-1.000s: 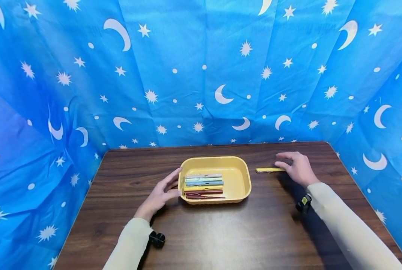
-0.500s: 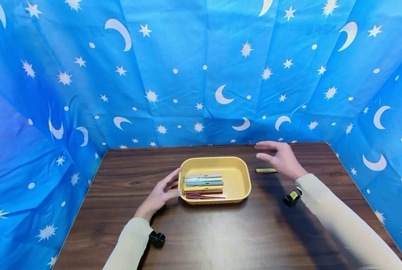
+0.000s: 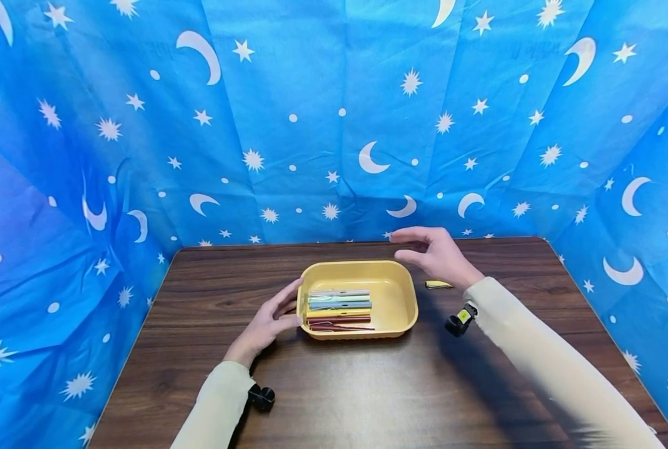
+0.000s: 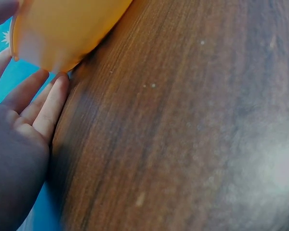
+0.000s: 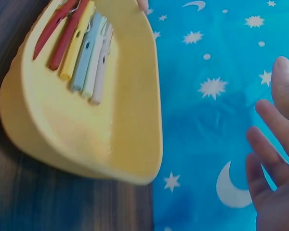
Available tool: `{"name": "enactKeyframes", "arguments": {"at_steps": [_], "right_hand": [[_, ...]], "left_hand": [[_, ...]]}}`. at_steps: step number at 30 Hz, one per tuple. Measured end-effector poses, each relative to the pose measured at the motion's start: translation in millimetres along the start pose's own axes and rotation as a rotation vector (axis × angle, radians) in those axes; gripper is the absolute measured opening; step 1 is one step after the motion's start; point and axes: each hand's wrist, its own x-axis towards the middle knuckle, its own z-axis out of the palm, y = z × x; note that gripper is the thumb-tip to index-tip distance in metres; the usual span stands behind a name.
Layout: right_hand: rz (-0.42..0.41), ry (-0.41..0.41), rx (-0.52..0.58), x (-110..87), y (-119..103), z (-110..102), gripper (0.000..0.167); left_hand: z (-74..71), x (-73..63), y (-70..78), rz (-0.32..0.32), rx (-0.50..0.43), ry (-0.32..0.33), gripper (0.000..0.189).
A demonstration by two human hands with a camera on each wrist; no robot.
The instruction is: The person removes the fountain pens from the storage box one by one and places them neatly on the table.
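Observation:
The yellow tray stands on the table with several capped pens side by side in its left part: dark red, yellow, blue, mint and pale pink. At the tray's left end my left hand rests with fingertips and thumb against the wall; the left wrist view shows those fingers nearly straight. My right hand hovers by the tray's back right corner, fingers loosely extended and nothing in them. To the right of the tray lies one more yellow pen, partly hidden by the right wrist.
The dark wood table reaches back to a blue curtain printed with moons and stars, which also closes off both sides. Each wrist carries a small black camera.
My right hand has left the yellow pen on the table and moved left and up toward the tray's back right corner. The left hand, tray and pens keep their places.

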Motion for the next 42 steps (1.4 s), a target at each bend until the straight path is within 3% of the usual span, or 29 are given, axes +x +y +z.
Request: {"name": "enactKeyframes", "arguments": {"at_steps": [17, 25, 33, 42], "right_hand": [[-0.048, -0.11, 0.073, 33.3, -23, 22, 0.04], [-0.009, -0.148, 0.141, 48.0, -31, 33, 0.036], [0.042, -0.243, 0.186, 59.0, -22, 44, 0.035], [0.09, -0.323, 0.144, 61.1, -7, 58, 0.036]], "left_hand": [[-1.1, 1.1, -0.2, -0.004, 0.015, 0.001, 0.081], [-1.6, 1.3, 1.6, -0.009, 0.009, 0.004, 0.081], [-1.2, 1.6, 2.8, -0.008, 0.01, 0.007, 0.081], [0.1, 0.2, 0.9, -0.029, 0.009, 0.014, 0.081]]}}
